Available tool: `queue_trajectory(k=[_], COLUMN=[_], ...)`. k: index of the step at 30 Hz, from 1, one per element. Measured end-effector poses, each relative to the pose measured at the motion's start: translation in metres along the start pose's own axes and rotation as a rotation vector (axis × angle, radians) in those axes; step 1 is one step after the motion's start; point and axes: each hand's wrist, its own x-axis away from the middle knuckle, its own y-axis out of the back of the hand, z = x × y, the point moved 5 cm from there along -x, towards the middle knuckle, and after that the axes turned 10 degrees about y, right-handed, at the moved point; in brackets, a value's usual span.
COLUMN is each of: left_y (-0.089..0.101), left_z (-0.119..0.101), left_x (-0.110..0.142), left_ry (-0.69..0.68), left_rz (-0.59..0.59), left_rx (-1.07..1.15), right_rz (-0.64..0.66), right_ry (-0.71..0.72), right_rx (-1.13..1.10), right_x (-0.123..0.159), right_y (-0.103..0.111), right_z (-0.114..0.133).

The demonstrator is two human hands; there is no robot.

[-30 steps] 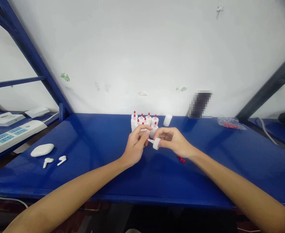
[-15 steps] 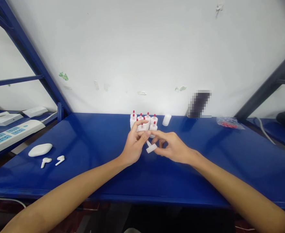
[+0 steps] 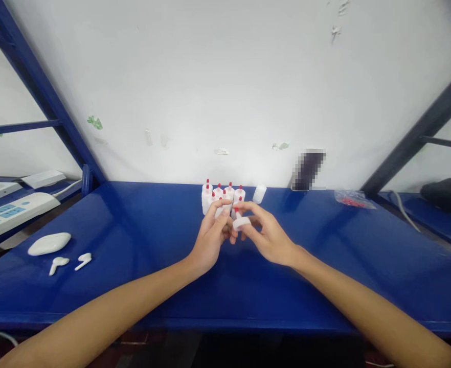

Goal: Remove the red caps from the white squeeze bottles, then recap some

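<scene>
R hand (image 3: pixel 271 237) has the white nozzle top (image 3: pixel 242 224) clamped btwn thumb and index, out front of the body, over the middle of the table (image 3: pixel 225 296). L hand (image 3: pixel 206 240) is right beside it: thumb and index curled w/ a small gap btwn their tips, other fingers partly hidden, so can't tell whether they touch the nozzle top too.

Diff vs 1 s ago: then the nozzle pointed over to the L hand w/ its base turned sideways; half a sec ago it was slanting up. Now it's abt upright, base down, and the red tip (image 3: pixel 237 210) shows on top, R index at it. The whole view has shifted a bit; earbuds etc. look the same on the table.

Edges and room: the bottles w/ red tips (image 3: pixel 207 197) stand packed tight just behind the hands, nr the wall (image 3: pixel 195 76), so little room fwd. One plain white bottle (image 3: pixel 260 194) sits apart, to the R of the group. Blue top is bare on both sides of the forearms and btwn hands and front edge. Far L: earbud case (image 3: pixel 49 244) plus two earbuds (image 3: pixel 59 264), well clear of the L arm; power strip (image 3: pixel 13 217) past the table's L edge. Far R, nr the back: clear bag w/ red bits (image 3: pixel 354 200), well away from the R hand.
</scene>
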Motion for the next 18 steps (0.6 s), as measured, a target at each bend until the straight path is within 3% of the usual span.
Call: queue_trajectory(k=[3, 7, 12, 15, 18], left_y=[-0.009, -0.022, -0.037, -0.038, -0.038], left_z=[0.012, 0.018, 0.014, 0.014, 0.015], left_x=[0.005, 0.017, 0.034, 0.035, 0.035], left_ry=[0.103, 0.114, -0.237, -0.399, -0.469], left_rz=[0.093, 0.339, 0.679, 0.717, 0.783], left_rx=[-0.175, -0.617, -1.141, -1.254, -1.266], right_rz=[-0.222, -0.244, -0.312, -0.408, -0.443], right_ry=[-0.026, -0.021, -0.064, -0.082, -0.057], right_rx=[0.01, 0.065, 0.077, 0.144, 0.233], right_x=[0.0, -0.003, -0.003, -0.003, -0.004], right_y=[0.016, 0.025, 0.029, 0.036, 0.041], right_z=[-0.017, -0.036, -0.054, -0.06, -0.058])
